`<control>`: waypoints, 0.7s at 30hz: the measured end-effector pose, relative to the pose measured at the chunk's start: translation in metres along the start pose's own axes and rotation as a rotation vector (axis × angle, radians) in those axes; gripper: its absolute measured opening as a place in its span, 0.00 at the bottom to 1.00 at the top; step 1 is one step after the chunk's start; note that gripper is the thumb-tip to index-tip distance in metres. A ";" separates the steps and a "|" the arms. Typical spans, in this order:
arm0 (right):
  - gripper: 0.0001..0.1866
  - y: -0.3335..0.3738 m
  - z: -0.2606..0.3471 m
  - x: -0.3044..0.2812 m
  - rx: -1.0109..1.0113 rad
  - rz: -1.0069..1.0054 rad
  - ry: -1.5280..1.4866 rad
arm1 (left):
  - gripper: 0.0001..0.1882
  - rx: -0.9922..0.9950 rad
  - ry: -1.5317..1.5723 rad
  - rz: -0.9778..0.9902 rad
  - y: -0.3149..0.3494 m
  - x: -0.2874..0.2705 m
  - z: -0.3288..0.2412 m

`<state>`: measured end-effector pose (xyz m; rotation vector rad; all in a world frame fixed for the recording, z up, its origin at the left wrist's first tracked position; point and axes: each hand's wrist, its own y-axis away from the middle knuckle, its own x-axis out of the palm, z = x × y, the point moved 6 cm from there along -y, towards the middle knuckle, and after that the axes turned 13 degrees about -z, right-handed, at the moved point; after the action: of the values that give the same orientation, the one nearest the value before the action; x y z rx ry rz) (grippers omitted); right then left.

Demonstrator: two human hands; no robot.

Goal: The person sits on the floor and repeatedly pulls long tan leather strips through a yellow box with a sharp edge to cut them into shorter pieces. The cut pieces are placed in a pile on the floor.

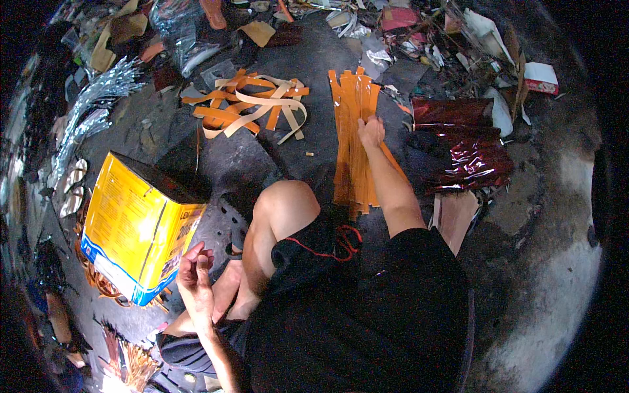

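My right hand (371, 131) lies on a bundle of long, flat orange strips (352, 157) laid side by side on the dark floor, its fingers closed at the bundle's right side. They look like leather or plastic straps. My left hand (196, 278) is raised beside the lower right edge of a yellow and blue tin (128, 226), palm up, fingers loosely bent and apart, with nothing visible in them. Ahead of my knee, a loose tangle of orange and cream strips (252, 108) is heaped on the floor.
Dark red glossy sheets (462, 154) lie right of the bundle. Silvery strips (98, 95) sit at the far left, near a pair of pale sandals (73, 187). Scraps (419, 33) pile along the back. More thin strips (134, 360) are at the lower left.
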<state>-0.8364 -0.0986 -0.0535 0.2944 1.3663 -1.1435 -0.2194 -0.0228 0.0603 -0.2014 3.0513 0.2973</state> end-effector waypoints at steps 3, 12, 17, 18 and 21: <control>0.22 -0.004 0.003 -0.013 0.109 0.116 -0.014 | 0.17 0.009 0.009 0.025 0.000 0.005 0.000; 0.23 -0.002 0.015 -0.016 -0.002 0.165 0.085 | 0.18 0.016 -0.032 0.022 0.002 0.000 0.000; 0.20 -0.005 0.015 -0.007 -0.030 0.118 0.126 | 0.19 0.010 0.013 0.020 0.005 0.002 0.002; 0.19 -0.005 0.020 -0.008 -0.033 0.132 0.113 | 0.19 0.005 0.014 0.014 0.007 0.001 0.003; 0.20 -0.016 0.019 0.001 -0.001 0.205 0.017 | 0.18 -0.002 0.017 0.025 0.007 0.004 0.005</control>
<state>-0.8374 -0.1214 -0.0424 0.4344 1.3187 -0.9722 -0.2236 -0.0150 0.0562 -0.1671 3.0725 0.3020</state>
